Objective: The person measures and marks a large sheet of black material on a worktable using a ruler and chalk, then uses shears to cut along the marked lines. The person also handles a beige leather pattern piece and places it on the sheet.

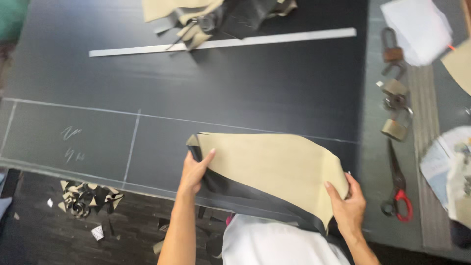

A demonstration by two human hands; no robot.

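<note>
The tan-and-black sheet (pixel 267 169) hangs in the air just above the near edge of the dark tabletop (pixel 245 88), its long axis running from one grip to the other. The left hand (pixel 193 172) pinches its upper left corner; the right hand (pixel 349 203) clamps the lower right edge, so the sheet slopes down toward the right. Red-handled scissors (pixel 398 189) lie right of the right grip, a long metal ruler (pixel 223 43) well beyond both

Ruler (pixel 223 42) behind sheet (pixel 270 167); scissors (pixel 398 184) right.
</note>
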